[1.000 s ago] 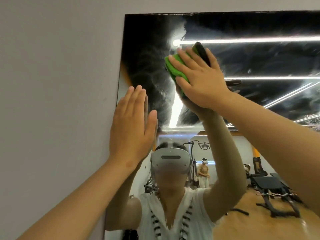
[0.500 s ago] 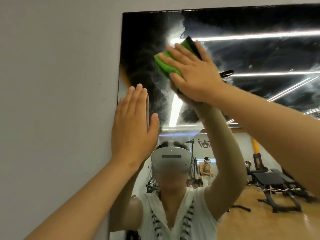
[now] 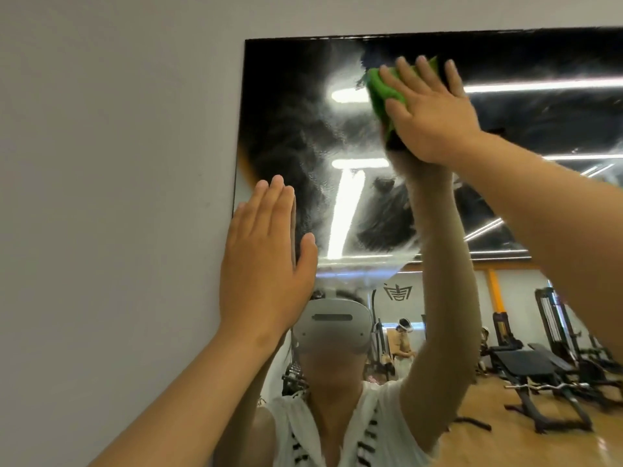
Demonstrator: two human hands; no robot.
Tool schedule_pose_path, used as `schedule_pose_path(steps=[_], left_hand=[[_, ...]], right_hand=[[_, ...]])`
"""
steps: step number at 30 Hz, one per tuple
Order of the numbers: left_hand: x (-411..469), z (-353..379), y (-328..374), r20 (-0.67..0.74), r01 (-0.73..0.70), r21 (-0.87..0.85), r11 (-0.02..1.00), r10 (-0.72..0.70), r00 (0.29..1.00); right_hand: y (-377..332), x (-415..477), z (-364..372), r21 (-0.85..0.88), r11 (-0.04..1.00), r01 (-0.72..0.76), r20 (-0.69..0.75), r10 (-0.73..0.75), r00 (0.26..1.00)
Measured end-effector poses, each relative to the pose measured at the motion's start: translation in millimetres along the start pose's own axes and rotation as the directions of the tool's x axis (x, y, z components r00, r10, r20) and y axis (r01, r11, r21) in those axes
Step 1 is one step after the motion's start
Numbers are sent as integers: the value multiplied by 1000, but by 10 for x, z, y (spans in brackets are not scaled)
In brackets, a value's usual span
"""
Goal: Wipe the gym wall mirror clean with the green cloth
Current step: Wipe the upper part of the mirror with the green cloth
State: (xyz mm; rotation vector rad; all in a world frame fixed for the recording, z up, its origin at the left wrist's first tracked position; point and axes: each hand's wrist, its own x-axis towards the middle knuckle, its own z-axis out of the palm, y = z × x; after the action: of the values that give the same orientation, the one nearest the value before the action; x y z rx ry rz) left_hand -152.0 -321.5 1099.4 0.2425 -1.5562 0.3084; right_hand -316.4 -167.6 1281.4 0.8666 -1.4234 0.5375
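The wall mirror (image 3: 290,129) fills the right part of the view, its upper left area smeared with whitish streaks. My right hand (image 3: 431,116) presses the folded green cloth (image 3: 382,92) flat against the glass near the mirror's top edge, fingers straight and spread over the cloth. My left hand (image 3: 266,264) lies flat with straight fingers on the mirror's left edge, lower down, holding nothing. Most of the cloth is hidden under my right palm.
A plain grey wall (image 3: 118,197) borders the mirror on the left and above. The mirror reflects a person in a headset, another person further back, weight benches (image 3: 526,365) and a wooden gym floor.
My right hand has slid the green cloth upward, closer to the mirror's top edge. My left hand has stayed flat on the mirror's left edge.
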Motion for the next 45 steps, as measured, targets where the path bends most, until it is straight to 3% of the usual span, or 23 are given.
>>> schedule_pose_path(steps=[2, 5, 9, 12, 15, 19, 21, 26, 29, 32, 34, 39, 45], left_hand=[[0, 9, 2, 0, -6, 2, 1000, 6, 1000], [10, 7, 9, 7, -6, 17, 1000, 6, 1000], [15, 13, -4, -2, -5, 8, 1000, 5, 1000], [3, 25, -18, -7, -12, -6, 1000, 12, 1000], [8, 36, -17, -13, -16, -6, 1000, 16, 1000], [3, 47, -27, -11, -10, -5, 1000, 10, 1000], [0, 55, -40, -13, -15, -3, 1000, 15, 1000], [4, 54, -39, -15, -22, 7, 1000, 22, 1000], [9, 56, -37, -16, -20, 17, 1000, 20, 1000], [13, 60, -38, -20, -15, 23, 1000, 15, 1000], [16, 61, -41, -19, -24, 25, 999, 25, 1000], [3, 74, -37, -25, -26, 23, 999, 27, 999], [-4, 57, -23, -17, -22, 11, 1000, 23, 1000]], right_hand=[[-209, 16, 40, 6, 999, -52, -18, 52, 998], [-543, -22, 91, 11, 994, 108, -39, -107, 993], [-293, 10, -1, 26, 965, 262, 38, -263, 964], [17, 80, -51, 48, 998, 47, 33, -49, 998], [-190, 138, 9, 25, 989, -144, -18, 145, 989], [-386, 149, 40, 40, 993, 111, -12, -111, 994], [-175, 196, -22, 34, 986, 164, 25, -165, 986], [-141, 319, -19, 24, 991, -128, 10, 128, 992], [-524, 315, 36, 32, 999, 20, -14, -20, 1000], [-465, 345, 4, 36, 979, 199, 19, -200, 980], [-256, 411, -25, 16, 989, 149, 22, -149, 989], [-238, 549, 26, 22, 986, -165, -25, 165, 986], [-346, 654, 5, 42, 994, 105, 6, -105, 994]])
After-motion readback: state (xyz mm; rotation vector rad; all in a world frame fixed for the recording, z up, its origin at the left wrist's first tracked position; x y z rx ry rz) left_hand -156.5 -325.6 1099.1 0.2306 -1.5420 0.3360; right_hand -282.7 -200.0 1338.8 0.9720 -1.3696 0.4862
